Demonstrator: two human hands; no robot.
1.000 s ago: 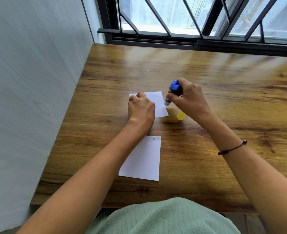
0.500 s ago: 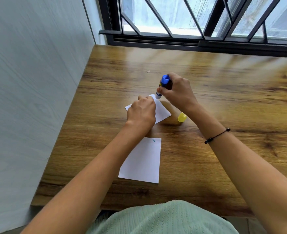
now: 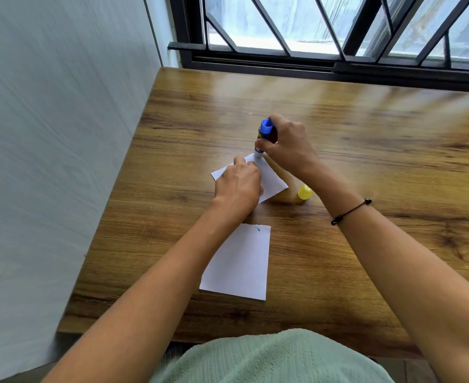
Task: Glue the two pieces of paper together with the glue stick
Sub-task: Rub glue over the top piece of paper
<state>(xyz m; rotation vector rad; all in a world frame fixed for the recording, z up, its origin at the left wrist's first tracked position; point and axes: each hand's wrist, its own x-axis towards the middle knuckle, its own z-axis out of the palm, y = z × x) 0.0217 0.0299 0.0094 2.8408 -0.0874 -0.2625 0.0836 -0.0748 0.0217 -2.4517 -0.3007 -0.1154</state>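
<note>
Two white pieces of paper lie on the wooden table [image 3: 365, 139]. The far paper [image 3: 273, 179] is turned at an angle, and my left hand [image 3: 238, 186] presses down flat on it. My right hand [image 3: 288, 145] grips the glue stick [image 3: 263, 136], blue end up, with its white tip touching the far corner of that paper. The near paper [image 3: 238, 264] lies flat below my left wrist, with a small teal mark near its top edge. The yellow cap [image 3: 305, 192] of the glue stick lies on the table right of the far paper.
A pale wall [image 3: 62, 134] runs along the table's left edge. A black-framed window with bars [image 3: 338, 31] stands behind the far edge. My light green clothing [image 3: 269, 360] shows at the near edge of the table.
The far paper has turned from straight to angled under my left hand. My right hand moved the glue stick left and farther, bringing its tip down onto the paper's far corner.
</note>
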